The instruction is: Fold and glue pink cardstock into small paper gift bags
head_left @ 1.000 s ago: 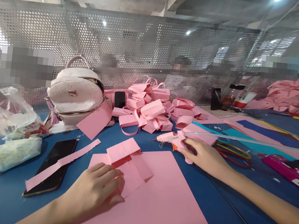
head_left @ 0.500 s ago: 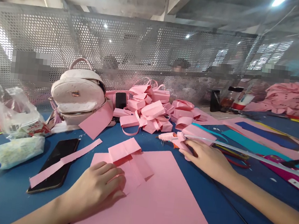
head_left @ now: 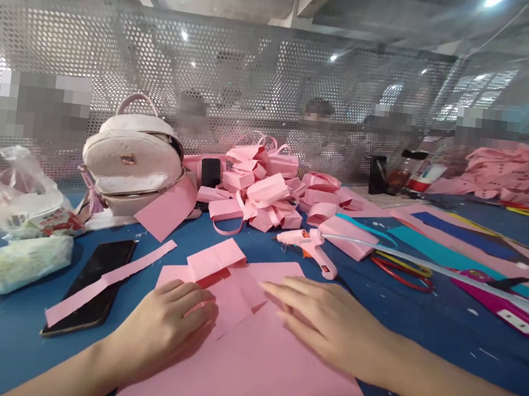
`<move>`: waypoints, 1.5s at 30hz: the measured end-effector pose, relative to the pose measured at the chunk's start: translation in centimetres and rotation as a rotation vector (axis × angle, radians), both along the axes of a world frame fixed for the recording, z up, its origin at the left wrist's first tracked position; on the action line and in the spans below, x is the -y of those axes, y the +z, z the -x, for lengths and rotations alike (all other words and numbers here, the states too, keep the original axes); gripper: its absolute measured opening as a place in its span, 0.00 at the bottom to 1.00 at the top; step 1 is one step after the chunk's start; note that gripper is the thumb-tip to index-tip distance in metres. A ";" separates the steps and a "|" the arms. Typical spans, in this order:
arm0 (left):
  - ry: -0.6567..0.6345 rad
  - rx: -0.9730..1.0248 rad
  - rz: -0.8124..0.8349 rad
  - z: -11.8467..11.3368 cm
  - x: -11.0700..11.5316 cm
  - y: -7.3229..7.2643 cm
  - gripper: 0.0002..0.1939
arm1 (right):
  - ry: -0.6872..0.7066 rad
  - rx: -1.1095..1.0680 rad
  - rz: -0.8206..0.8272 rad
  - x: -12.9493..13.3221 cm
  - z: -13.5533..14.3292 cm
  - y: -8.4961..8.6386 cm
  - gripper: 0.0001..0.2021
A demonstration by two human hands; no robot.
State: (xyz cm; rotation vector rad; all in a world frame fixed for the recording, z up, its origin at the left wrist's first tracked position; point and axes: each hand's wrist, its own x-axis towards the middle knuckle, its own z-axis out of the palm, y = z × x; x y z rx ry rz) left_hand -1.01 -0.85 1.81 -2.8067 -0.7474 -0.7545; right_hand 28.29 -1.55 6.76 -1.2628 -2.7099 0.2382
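1. The left hand (head_left: 166, 323) rests with fingers loosely curled at the near left edge of the folded paper (head_left: 216, 260); whether the fingertips grip it cannot be told.
2. The right hand (head_left: 331, 328) has its fingers stretched out and close together, pointing left toward the folded paper's right flap. Whether they touch it is unclear.
3. The folded paper is pink and lies between and just beyond the hands. Its raised, box-like fold has its long axis running crosswise at a slant, right end farther away; a flap runs from the fold toward the near right.
4. Beneath it lies a large pink sheet (head_left: 274, 375), its long right edge slanting from far left to near right.
5. Beyond the right hand, the glue gun (head_left: 311, 244) is on the blue table (head_left: 419, 340). Its nozzle points left, its handle slants toward the near right, and a long clear glue stick (head_left: 395, 256) trails rightward from its back.
6. Left of the left hand, a pink strip (head_left: 139, 267) crosses a black phone (head_left: 95, 281), both slanting away to the right.
7. Farther off sits a heap of pink paper boxes (head_left: 265, 188), beside a pale backpack (head_left: 134, 156).
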 end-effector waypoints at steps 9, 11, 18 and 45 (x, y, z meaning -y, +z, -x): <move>0.015 0.010 0.036 -0.2 -0.1 0.0 0.09 | 0.192 -0.048 -0.096 -4.0 3.8 -3.5 0.13; 0.040 -0.010 0.042 -0.5 0.1 0.0 0.10 | 0.191 -0.103 -0.086 -4.1 3.7 -4.0 0.13; 0.070 -0.098 -0.025 -1.4 0.2 -2.3 0.23 | 0.232 -0.226 -0.064 -4.3 3.2 -5.1 0.14; 0.147 -0.103 -0.024 -3.0 0.1 -1.9 0.28 | 0.266 -0.356 -0.117 -4.8 2.6 -5.1 0.14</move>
